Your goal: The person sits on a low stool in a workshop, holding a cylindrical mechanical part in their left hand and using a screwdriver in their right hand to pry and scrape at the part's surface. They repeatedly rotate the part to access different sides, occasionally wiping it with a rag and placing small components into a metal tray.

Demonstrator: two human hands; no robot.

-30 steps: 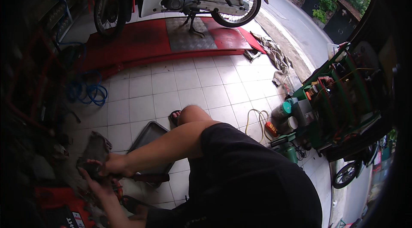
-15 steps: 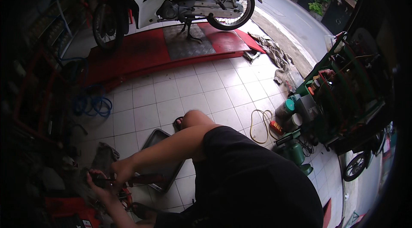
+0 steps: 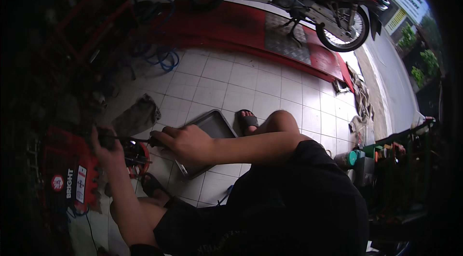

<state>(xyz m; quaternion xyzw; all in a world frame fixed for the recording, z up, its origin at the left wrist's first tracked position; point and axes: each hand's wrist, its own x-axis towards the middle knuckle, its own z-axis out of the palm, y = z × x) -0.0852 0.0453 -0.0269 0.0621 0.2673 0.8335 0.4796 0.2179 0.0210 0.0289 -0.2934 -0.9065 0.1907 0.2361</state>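
Observation:
At the lower left, my right hand [image 3: 190,145] is closed round the end of a dark tool with a thin shaft [image 3: 129,138]; its exact kind is too dark to tell. The shaft points left to my left hand [image 3: 108,150], whose fingers curl about something dark at its far end, hidden in shadow. Just below the shaft sits a red round container [image 3: 140,159] with metal parts in it. Under and behind my right hand lies a black rectangular tray [image 3: 214,122] on the tiles.
A red machine [image 3: 60,174] stands beside my left forearm. A dark rag [image 3: 137,117] and blue hose [image 3: 164,59] lie on the tiled floor [image 3: 212,70]. Farther off, a motorbike [image 3: 308,3] stands on a red platform [image 3: 222,22]. A green rack [image 3: 405,159] fills the right side.
The view has turned, so the motorbike sits farther right and higher. My right hand has moved right, away from my left, and the thin shaft now shows between them.

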